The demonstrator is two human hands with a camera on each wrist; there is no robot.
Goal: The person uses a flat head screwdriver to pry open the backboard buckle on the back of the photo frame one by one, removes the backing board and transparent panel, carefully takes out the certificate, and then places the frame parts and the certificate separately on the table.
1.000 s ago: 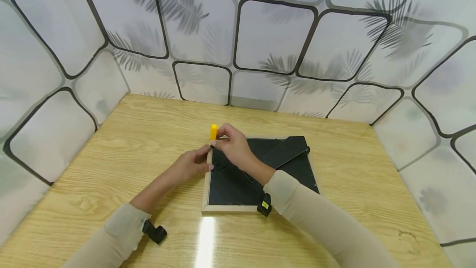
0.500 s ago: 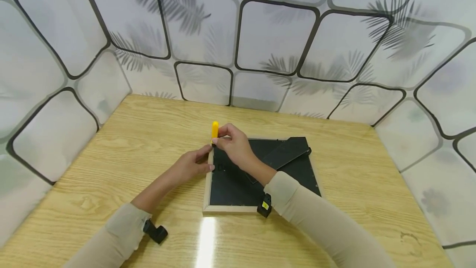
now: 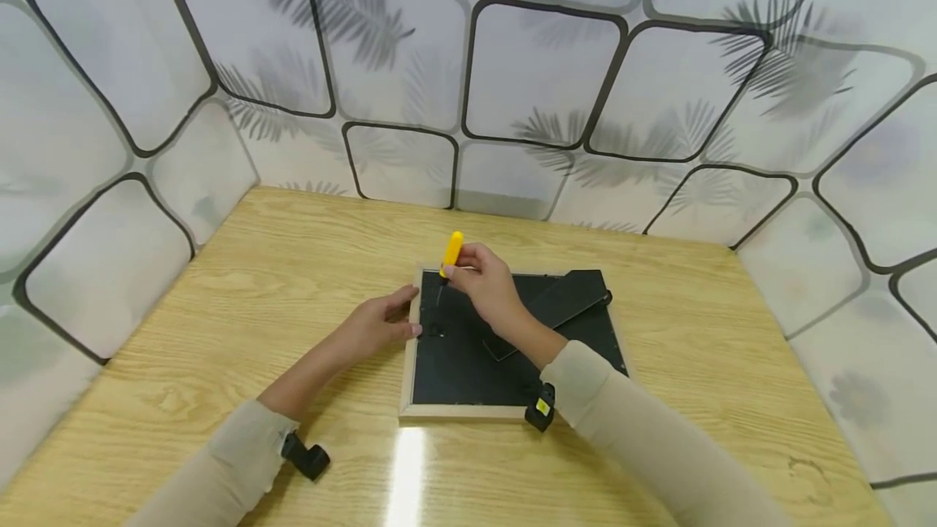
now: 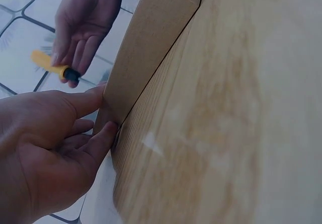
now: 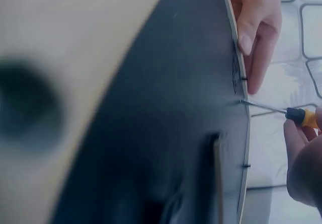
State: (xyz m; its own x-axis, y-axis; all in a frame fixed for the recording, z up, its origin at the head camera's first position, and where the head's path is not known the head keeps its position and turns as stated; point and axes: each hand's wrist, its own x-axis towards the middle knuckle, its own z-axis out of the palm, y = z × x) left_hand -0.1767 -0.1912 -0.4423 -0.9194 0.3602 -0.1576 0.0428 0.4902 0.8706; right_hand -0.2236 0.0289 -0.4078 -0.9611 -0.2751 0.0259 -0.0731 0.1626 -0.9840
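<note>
A picture frame [image 3: 407,381] lies face down, its black backing [image 3: 454,372] up and its pale wooden edge showing. My left hand [image 3: 373,324] holds its left side, thumb and fingers at the edge; the left wrist view shows fingertips [image 4: 107,131] low on the wooden side. My right hand [image 3: 489,283] pinches a screwdriver [image 3: 452,249] by its yellow handle above the backing's upper left part. In the right wrist view the thin metal shaft [image 5: 264,106] points at the frame's rim, near a small dark tab [image 5: 246,166].
A black easel leg [image 3: 567,299] slants over the backing's right part. Beneath is a wood-grain table [image 3: 293,250], with a patterned wall covering [image 3: 542,71] behind and at both sides. A small black camera sits on each wrist.
The right hand has moved the screwdriver right from the frame's upper left edge to over the backing, and the handle now leans. The left hand has stayed in place.
</note>
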